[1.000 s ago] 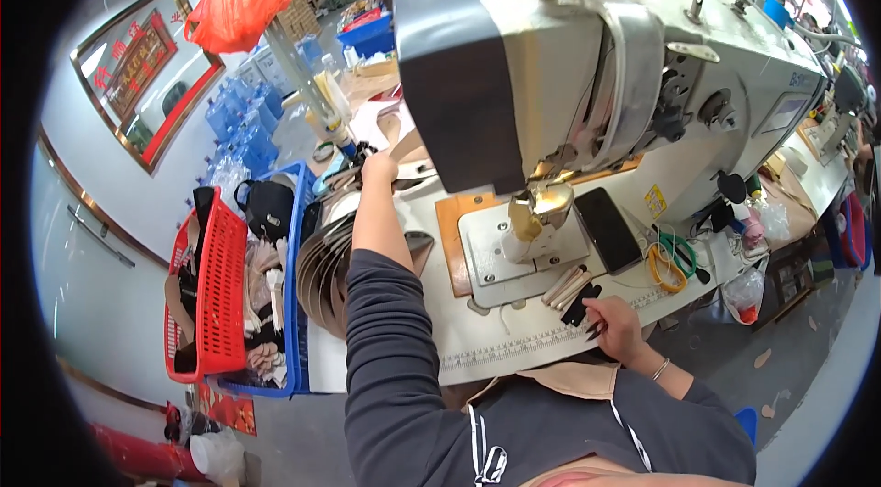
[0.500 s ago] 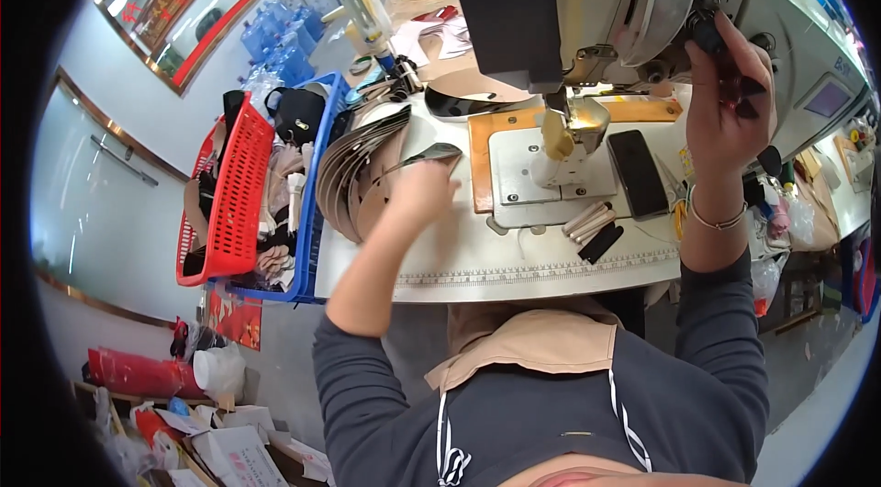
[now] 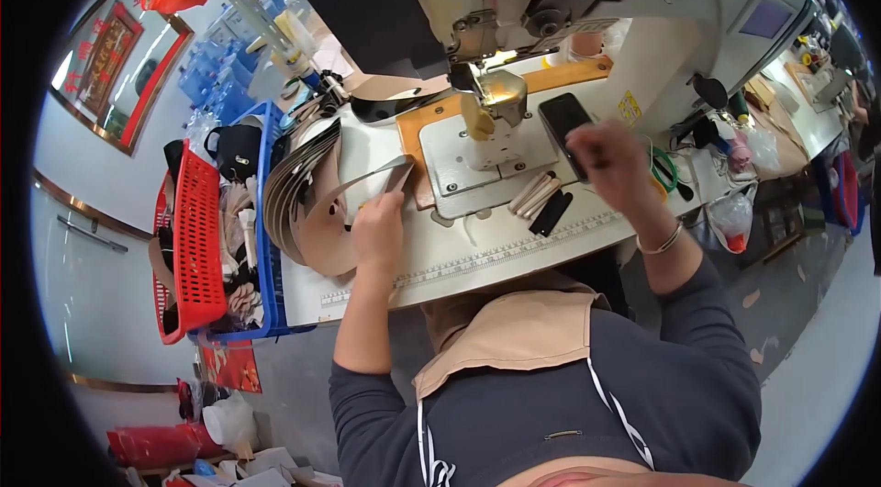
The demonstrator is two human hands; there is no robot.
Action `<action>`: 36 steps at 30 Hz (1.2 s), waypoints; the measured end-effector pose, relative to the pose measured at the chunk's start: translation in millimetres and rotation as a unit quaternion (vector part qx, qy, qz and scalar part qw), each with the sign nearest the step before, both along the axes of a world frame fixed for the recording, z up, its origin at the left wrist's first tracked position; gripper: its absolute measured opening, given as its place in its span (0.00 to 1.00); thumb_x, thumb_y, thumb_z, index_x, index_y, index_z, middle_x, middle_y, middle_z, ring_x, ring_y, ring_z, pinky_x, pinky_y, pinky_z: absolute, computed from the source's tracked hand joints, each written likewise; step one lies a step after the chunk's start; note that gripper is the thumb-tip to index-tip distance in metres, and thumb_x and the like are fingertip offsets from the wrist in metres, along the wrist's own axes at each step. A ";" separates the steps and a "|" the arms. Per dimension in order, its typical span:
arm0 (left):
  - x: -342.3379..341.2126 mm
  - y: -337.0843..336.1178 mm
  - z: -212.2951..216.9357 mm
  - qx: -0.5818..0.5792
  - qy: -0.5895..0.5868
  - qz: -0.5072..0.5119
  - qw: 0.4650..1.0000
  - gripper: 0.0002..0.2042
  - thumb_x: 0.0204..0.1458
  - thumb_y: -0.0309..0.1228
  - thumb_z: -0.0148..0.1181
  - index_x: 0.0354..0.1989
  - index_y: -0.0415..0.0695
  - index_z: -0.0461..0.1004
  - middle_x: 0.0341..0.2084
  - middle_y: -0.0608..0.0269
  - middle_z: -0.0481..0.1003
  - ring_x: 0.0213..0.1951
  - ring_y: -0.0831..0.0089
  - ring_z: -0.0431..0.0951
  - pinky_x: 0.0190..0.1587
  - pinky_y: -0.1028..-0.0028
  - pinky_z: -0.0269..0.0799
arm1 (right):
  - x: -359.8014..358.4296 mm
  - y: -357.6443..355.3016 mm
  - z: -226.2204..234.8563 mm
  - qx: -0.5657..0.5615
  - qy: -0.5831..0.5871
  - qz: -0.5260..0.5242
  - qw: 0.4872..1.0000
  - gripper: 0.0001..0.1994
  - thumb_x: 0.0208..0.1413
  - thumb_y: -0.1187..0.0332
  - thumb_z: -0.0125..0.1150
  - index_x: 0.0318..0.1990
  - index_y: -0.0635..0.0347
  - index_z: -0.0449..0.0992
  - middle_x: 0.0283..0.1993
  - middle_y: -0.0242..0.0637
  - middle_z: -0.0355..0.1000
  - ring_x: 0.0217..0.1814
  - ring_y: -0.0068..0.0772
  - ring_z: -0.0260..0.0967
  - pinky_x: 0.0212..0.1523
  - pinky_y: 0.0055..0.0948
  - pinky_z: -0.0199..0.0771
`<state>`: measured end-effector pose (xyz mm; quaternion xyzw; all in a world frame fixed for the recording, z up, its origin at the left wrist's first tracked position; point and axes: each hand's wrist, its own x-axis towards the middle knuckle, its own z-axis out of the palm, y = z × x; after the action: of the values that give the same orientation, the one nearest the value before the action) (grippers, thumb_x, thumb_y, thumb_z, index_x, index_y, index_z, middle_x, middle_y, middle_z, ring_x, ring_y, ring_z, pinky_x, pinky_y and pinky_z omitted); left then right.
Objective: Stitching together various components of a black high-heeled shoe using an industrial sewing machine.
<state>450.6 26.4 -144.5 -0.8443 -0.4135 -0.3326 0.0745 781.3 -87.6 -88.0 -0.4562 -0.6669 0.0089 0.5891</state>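
My left hand (image 3: 378, 230) is closed on the end of a curved beige leather strip (image 3: 396, 177), left of the sewing machine's needle plate. Beside that hand, a fanned stack of curved beige leather pieces (image 3: 292, 198) with dark edges lies on the table. My right hand (image 3: 613, 166), blurred by motion, is over the right side of the table by a black phone (image 3: 571, 124). Its fingers are curled around something dark that I cannot make out. Between the hands stands the sewing machine's presser and needle area (image 3: 491, 111) above a metal plate (image 3: 459, 182).
A ruler strip (image 3: 496, 257) runs along the table's front edge. Beige and black rolled pieces (image 3: 541, 202) lie by the plate. At left stand a red basket (image 3: 197, 248) and a blue crate (image 3: 266, 276) with scraps. A green ring (image 3: 663, 170) lies at right.
My right hand has come down from the machine's knob to over the table beside the phone. My left hand has lowered slightly and now holds the strip's end. The view has shifted right.
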 end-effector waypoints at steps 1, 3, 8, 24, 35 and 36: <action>4.9 -13.6 2.6 0.018 -0.028 -0.014 0.999 0.04 0.46 0.23 0.57 0.30 0.43 0.77 0.24 0.56 0.77 0.26 0.59 0.77 0.31 0.65 0.73 | -1.0 -9.4 -11.8 -0.094 -0.032 -0.004 0.995 0.13 0.38 0.86 0.59 0.33 0.62 0.74 0.29 0.37 0.70 0.28 0.33 0.68 0.30 0.25 0.69; 17.9 -43.8 -1.7 0.025 -0.082 -0.052 0.995 0.02 0.44 0.25 0.62 0.27 0.44 0.77 0.22 0.59 0.76 0.25 0.63 0.76 0.29 0.66 0.71 | -3.2 -23.2 -30.4 -0.190 -0.063 -0.011 0.980 0.14 0.36 0.87 0.58 0.34 0.62 0.75 0.31 0.38 0.71 0.30 0.34 0.69 0.31 0.25 0.70; 54.8 -121.6 0.9 -0.158 -0.035 -0.275 0.948 0.05 0.43 0.29 0.66 0.27 0.44 0.77 0.22 0.65 0.75 0.29 0.69 0.76 0.34 0.72 0.69 | -7.4 -32.1 -56.8 -0.228 -0.172 0.116 0.951 0.14 0.37 0.82 0.59 0.35 0.61 0.76 0.34 0.37 0.71 0.36 0.39 0.70 0.36 0.31 0.72; 85.6 -107.0 8.7 -0.468 -0.295 -0.214 0.805 0.07 0.51 0.23 0.57 0.39 0.37 0.75 0.30 0.58 0.79 0.32 0.75 0.78 0.38 0.77 0.73 | -36.8 -45.7 -28.9 -0.385 0.162 0.133 0.899 0.05 0.53 0.71 0.61 0.29 0.64 0.75 0.19 0.27 0.66 0.19 0.14 0.58 0.21 0.18 0.58; 72.7 -97.8 14.2 -0.475 -0.382 -0.188 0.771 0.03 0.51 0.19 0.55 0.33 0.34 0.71 0.25 0.61 0.76 0.28 0.78 0.77 0.29 0.80 0.74 | -77.5 -19.0 -18.7 -0.374 0.133 0.195 0.897 0.07 0.53 0.70 0.62 0.29 0.65 0.75 0.21 0.30 0.68 0.23 0.17 0.61 0.23 0.18 0.61; 73.5 -97.4 13.1 -0.474 -0.383 -0.188 0.770 0.03 0.51 0.19 0.55 0.33 0.34 0.71 0.25 0.61 0.76 0.28 0.78 0.77 0.29 0.80 0.74 | -79.2 -17.7 -20.9 -0.317 0.071 0.171 0.930 0.06 0.50 0.72 0.63 0.31 0.65 0.75 0.24 0.34 0.69 0.23 0.22 0.63 0.24 0.21 0.64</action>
<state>524.1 -71.0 -131.3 -0.6357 -0.3464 -0.3972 -0.5640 702.1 -105.3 -109.0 -0.4968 -0.6536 0.3529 0.4488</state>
